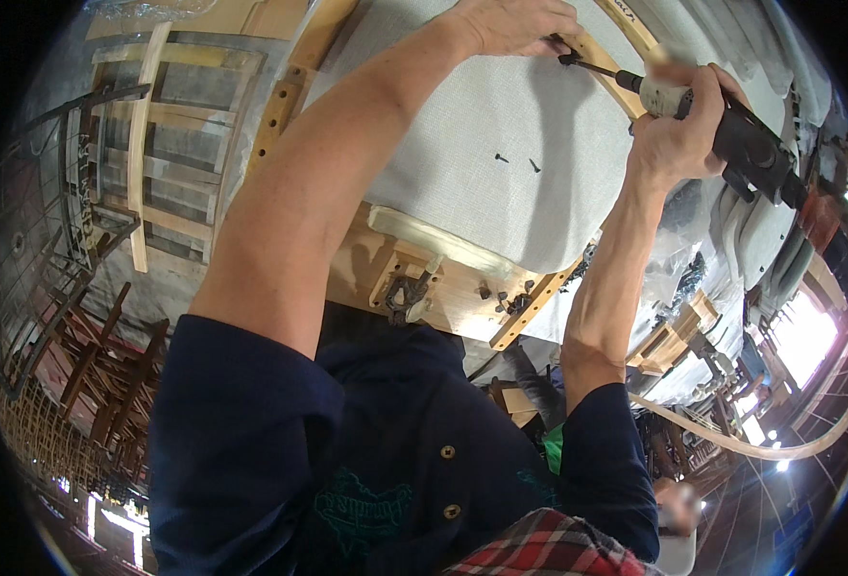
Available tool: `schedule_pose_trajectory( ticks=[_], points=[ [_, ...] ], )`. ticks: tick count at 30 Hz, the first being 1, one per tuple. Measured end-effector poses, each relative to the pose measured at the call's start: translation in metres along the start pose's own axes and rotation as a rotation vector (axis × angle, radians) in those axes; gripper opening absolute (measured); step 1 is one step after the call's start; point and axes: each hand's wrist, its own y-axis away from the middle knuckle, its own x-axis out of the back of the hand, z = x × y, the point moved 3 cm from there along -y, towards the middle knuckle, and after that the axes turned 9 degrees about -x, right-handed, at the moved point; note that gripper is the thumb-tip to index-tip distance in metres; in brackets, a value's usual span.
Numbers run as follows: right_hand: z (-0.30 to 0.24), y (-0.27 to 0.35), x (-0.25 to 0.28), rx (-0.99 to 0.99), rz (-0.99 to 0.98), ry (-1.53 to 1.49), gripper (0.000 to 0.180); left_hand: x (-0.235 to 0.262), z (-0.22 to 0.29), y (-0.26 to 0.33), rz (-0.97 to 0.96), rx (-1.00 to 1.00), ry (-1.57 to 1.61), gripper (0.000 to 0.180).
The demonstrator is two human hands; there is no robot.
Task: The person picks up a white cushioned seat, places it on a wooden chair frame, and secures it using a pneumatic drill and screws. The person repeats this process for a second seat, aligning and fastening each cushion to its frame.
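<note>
Right hand (678,134) grips black power driver (731,130), bit angled onto wooden frame rail (602,62). Left hand (515,24) pinches closed at the bit tip, steadying a screw there. Spare screws (517,161) lie on grey upholstered seat (501,125), within reach.

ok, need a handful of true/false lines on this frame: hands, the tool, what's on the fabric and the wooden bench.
1. The right hand grips a black power driver. True.
2. The left hand rests down on the wooden bench. False: it is up at the driver's bit tip, on the curved wooden frame.
3. Two dark screws lie loose on the pale fabric panel. True.
4. The fabric panel is dark red. False: it is off-white.
5. More screws sit in a small pile on the bench's edge. True.
</note>
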Motion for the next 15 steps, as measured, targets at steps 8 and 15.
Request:
schedule_pose_trajectory(
  ticks=[8, 15],
  points=[
    [0.012, -0.005, 0.003, -0.056, -0.047, -0.169, 0.034, 0.001, -0.004, -0.001, 0.002, -0.017, 0.011, 0.019],
    [0.010, 0.002, -0.001, 0.053, -0.017, 0.031, 0.026, -0.001, -0.006, -0.001, -0.010, -0.029, -0.047, 0.018]
  ],
)
